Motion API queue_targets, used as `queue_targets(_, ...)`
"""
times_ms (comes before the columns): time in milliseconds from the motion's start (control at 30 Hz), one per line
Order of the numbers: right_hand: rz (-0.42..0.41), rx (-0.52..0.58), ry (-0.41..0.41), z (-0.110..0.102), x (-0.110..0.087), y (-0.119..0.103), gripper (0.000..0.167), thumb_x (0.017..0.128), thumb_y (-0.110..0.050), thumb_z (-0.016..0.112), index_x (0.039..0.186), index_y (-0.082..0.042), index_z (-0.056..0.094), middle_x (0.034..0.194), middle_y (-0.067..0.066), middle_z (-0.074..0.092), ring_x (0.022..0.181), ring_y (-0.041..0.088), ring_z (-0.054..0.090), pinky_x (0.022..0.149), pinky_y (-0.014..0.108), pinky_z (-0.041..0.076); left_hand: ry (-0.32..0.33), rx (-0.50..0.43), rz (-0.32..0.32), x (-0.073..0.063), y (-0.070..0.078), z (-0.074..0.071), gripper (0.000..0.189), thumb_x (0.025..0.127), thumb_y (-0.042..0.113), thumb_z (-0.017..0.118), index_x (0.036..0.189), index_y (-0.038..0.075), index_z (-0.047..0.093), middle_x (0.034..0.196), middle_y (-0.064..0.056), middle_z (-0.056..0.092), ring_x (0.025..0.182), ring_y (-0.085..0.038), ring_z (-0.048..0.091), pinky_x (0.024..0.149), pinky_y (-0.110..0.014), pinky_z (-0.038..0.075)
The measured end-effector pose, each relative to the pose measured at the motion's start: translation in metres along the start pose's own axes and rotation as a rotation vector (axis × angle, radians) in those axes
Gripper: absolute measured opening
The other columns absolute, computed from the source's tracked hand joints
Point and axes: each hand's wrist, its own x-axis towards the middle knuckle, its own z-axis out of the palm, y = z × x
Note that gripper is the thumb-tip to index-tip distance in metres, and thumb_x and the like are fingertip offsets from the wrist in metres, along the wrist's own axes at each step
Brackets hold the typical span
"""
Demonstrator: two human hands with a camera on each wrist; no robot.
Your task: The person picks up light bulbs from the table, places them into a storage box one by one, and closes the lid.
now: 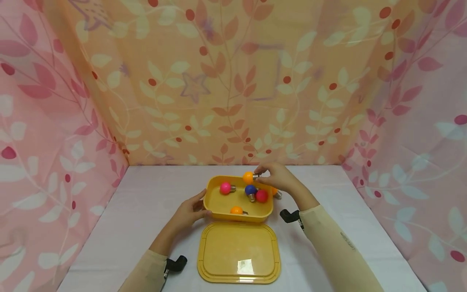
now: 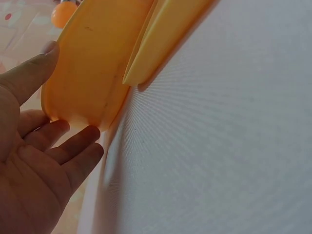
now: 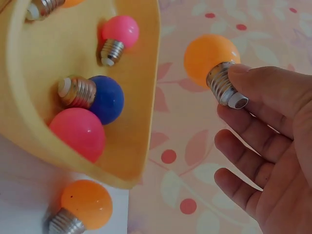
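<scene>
My right hand (image 1: 277, 177) pinches an orange light bulb (image 3: 212, 59) by its silver screw base, above the back rim of a yellow plastic box (image 1: 215, 207). The thumb and forefinger hold it; the other fingers are loosely bent. My left hand (image 1: 187, 211) holds the box's left end, thumb on one side and fingers on the other. Inside the box lie a pink bulb (image 1: 225, 187) at the left, a blue bulb (image 1: 250, 190) touching a pinkish-red bulb (image 1: 261, 196) at the right, and another orange bulb (image 1: 236, 210) near the front wall.
One more orange bulb (image 3: 87, 204) lies on the white tabletop (image 1: 153, 182) just outside the box's right end. The yellow lid (image 1: 237, 247) lies flat in front of the box. Patterned cloth (image 1: 233, 81) hangs behind and at both sides.
</scene>
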Motion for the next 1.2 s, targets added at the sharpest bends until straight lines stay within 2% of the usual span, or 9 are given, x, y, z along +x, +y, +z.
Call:
queue_targets(233, -0.045, -0.067, -0.115, 0.003, 0.025, -0.012, 0.020, 0.091, -0.031, 0.080, 0.108, -0.023, 0.076, 0.109, -0.007, 0.071, 0.111, 0.022, 0.065, 0.104, 0.048, 0.054, 0.003, 0.003, -0.022, -0.001, 0.003, -0.001, 0.089, 0.086, 0.034, 0.084, 0.161, 0.029, 0.035, 0.162, -0.006, 0.043, 0.136, -0.030, 0.056, 0.111, -0.046, 0.048)
queue_targets(400, -0.087, -0.125, -0.150, 0.006, 0.038, -0.013, 0.019, 0.089, -0.031, 0.081, 0.105, -0.023, 0.076, 0.105, -0.008, 0.068, 0.104, 0.019, 0.064, 0.098, 0.040, 0.056, 0.004, -0.001, -0.020, 0.000, 0.004, 0.000, 0.089, 0.086, 0.034, 0.084, 0.161, 0.029, 0.036, 0.161, -0.005, 0.043, 0.136, -0.029, 0.056, 0.112, -0.045, 0.047)
queue_targets(633, -0.086, -0.055, -0.198, 0.019, 0.042, -0.018, 0.016, 0.089, -0.029, 0.081, 0.104, -0.022, 0.077, 0.103, -0.006, 0.068, 0.109, 0.028, 0.063, 0.097, 0.040, 0.055, 0.002, 0.003, -0.024, -0.002, 0.004, -0.001, 0.090, 0.085, 0.036, 0.085, 0.161, 0.029, 0.036, 0.160, -0.005, 0.044, 0.136, -0.029, 0.056, 0.112, -0.045, 0.048)
queue_targets(833, -0.086, -0.024, -0.232, 0.027, 0.043, -0.019, 0.024, 0.090, -0.028, 0.081, 0.110, -0.015, 0.078, 0.105, -0.005, 0.073, 0.103, 0.018, 0.065, 0.103, 0.042, 0.054, 0.004, 0.008, -0.022, -0.001, 0.005, -0.001, 0.090, 0.086, 0.035, 0.084, 0.161, 0.026, 0.035, 0.162, -0.004, 0.043, 0.136, -0.028, 0.056, 0.111, -0.045, 0.048)
queue_targets(1000, -0.097, -0.020, -0.210, 0.026, 0.040, -0.016, 0.030, 0.092, -0.025, 0.079, 0.117, -0.008, 0.075, 0.109, -0.001, 0.073, 0.104, 0.019, 0.066, 0.106, 0.047, 0.053, 0.002, 0.011, -0.023, -0.001, 0.005, -0.001, 0.093, 0.084, 0.040, 0.085, 0.161, 0.027, 0.035, 0.162, -0.002, 0.042, 0.137, -0.028, 0.055, 0.111, -0.044, 0.048)
queue_targets(1200, -0.093, -0.004, -0.106, 0.020, 0.026, -0.008, 0.029, 0.092, -0.025, 0.077, 0.117, -0.012, 0.075, 0.113, -0.002, 0.073, 0.112, 0.023, 0.066, 0.108, 0.051, 0.050, 0.008, 0.026, -0.032, 0.000, 0.004, 0.000, 0.091, 0.085, 0.037, 0.084, 0.161, 0.029, 0.035, 0.163, 0.000, 0.041, 0.138, -0.028, 0.054, 0.112, -0.045, 0.047)
